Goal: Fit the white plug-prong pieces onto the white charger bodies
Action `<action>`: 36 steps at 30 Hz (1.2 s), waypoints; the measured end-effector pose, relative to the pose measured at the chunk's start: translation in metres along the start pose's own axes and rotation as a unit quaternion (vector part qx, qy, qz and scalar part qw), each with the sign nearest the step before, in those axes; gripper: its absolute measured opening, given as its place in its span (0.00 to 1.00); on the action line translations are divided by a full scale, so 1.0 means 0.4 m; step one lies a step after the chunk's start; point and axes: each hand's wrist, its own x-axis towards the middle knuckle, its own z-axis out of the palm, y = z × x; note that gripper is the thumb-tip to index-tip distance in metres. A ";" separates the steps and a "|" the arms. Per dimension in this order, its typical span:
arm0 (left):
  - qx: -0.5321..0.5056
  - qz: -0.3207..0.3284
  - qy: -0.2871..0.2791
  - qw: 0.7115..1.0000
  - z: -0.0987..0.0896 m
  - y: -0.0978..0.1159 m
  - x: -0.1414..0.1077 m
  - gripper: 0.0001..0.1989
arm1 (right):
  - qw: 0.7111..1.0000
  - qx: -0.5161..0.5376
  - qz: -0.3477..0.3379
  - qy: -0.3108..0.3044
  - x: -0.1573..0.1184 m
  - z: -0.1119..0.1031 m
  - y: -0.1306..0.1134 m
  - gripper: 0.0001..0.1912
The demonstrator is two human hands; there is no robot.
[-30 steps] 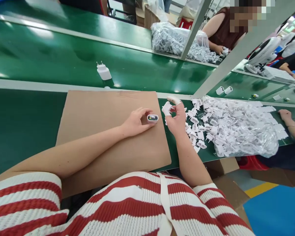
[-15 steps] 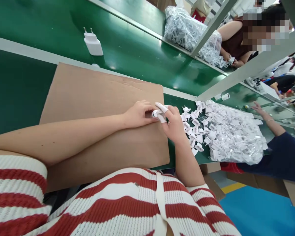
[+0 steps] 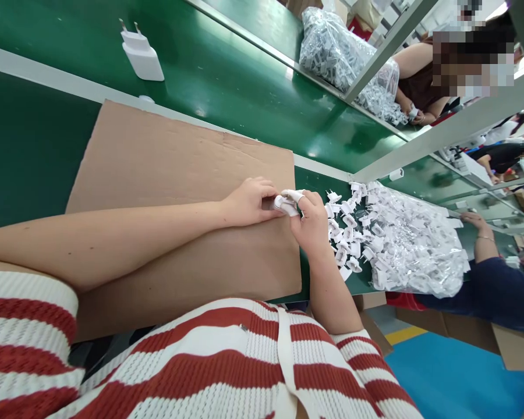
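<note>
Above the right part of the brown cardboard sheet [image 3: 179,157], my two hands meet around a small white plastic piece [image 3: 280,203]. My left hand [image 3: 250,202] pinches its left side between thumb and fingers. White covers wrap the thumb and index finger of my right hand [image 3: 311,224], which are closed on the piece from the right. Its shape is mostly hidden by the fingers. Just right of my right hand lie many loose white plug parts [image 3: 349,221] on the green table.
A clear bag of white parts [image 3: 414,238] lies at the right. On the green belt [image 3: 227,81] a white charger [image 3: 142,55] moves past. Metal posts [image 3: 388,49] rise beyond. Across the belt a person handles small parts beside another bag [image 3: 332,46]; a navy-sleeved arm [image 3: 502,291] shows at right.
The charger has shifted left and up in view. Both hands remain together, with the right fingers slightly changed around the piece. The navy-sleeved person's hand has come down toward the bag.
</note>
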 end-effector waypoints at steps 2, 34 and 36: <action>-0.005 0.000 0.001 1.000 0.000 0.001 -0.001 0.22 | 1.000 -0.006 0.003 -0.006 0.002 -0.001 -0.002 0.15; 0.032 -0.003 -0.018 0.999 -0.002 0.005 0.011 0.14 | 0.986 -0.165 0.011 0.003 0.009 -0.035 -0.063 0.16; 0.034 -0.010 -0.027 0.999 -0.005 0.011 0.013 0.13 | 0.992 -0.127 0.014 -0.013 0.018 -0.045 -0.053 0.13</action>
